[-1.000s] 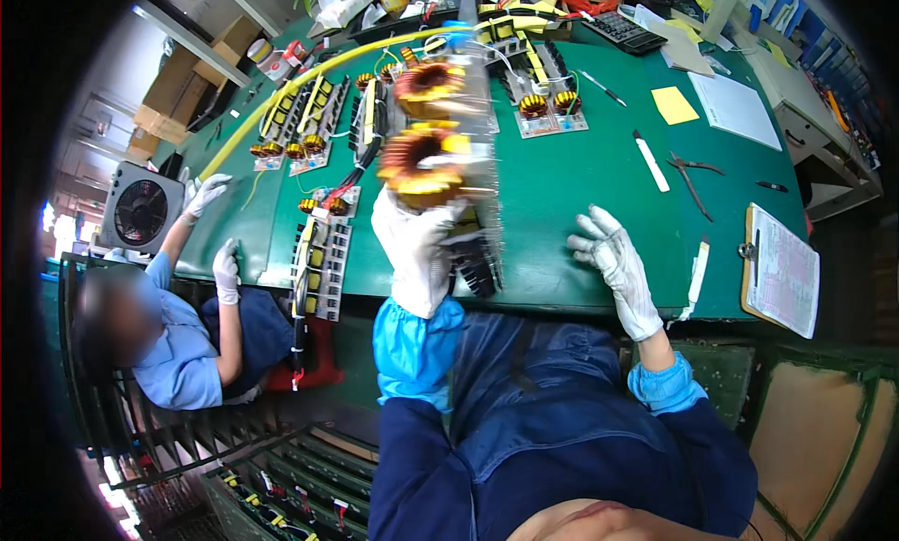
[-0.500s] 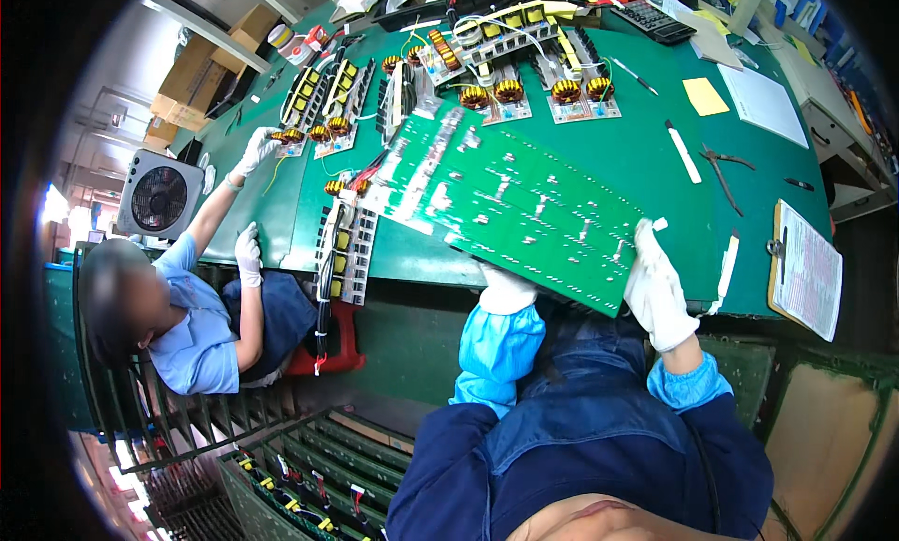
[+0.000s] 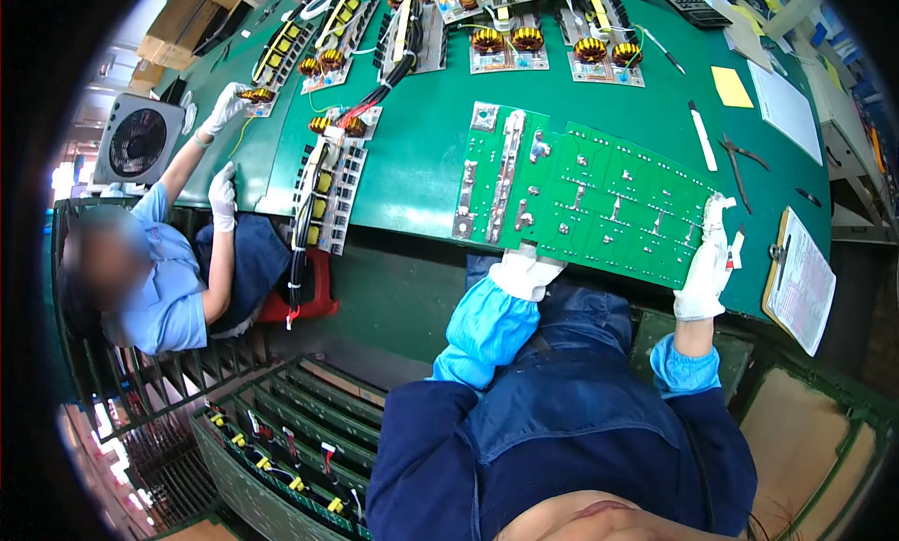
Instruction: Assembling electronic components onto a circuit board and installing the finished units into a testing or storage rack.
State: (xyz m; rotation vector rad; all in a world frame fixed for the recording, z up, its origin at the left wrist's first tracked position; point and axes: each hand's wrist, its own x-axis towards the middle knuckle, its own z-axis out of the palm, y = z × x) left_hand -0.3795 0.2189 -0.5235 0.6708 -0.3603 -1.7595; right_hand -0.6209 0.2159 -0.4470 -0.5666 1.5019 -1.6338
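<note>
One rectangular green printed circuit board (image 3: 609, 199), soldered face up with silvery joints and tinned strips, lying between and ahead of both hands, over the front edge of the green tabletop (image 3: 403, 176); whether it touches the top cannot be told. One left hand (image 3: 527, 274) in a white cloth glove and light-blue sleeve cover, at the board's near edge, its fingers mostly hidden under the board, so their closing cannot be told. One right hand (image 3: 707, 269), likewise gloved, pinching the board's right end, fingers lying along that edge. Just right of the right hand: one slim white-handled tool (image 3: 736, 252), partly covered. Farther right: one brown clipboard (image 3: 771, 302) bearing a printed sheet. Beyond the right hand: one pair of dark metal pliers (image 3: 738, 171), one white stick-shaped tool with a black end (image 3: 702, 138), one square yellow paper note (image 3: 731, 88). Well beyond both hands: several grey board assemblies (image 3: 508, 61) with yellow-and-black ring coils. Left of the left hand: one long assembly with black heatsink fins and bundled cables (image 3: 323, 199); farther left, one seated co-worker (image 3: 173, 269) in light blue, one white-gloved hand at another assembly.
</note>
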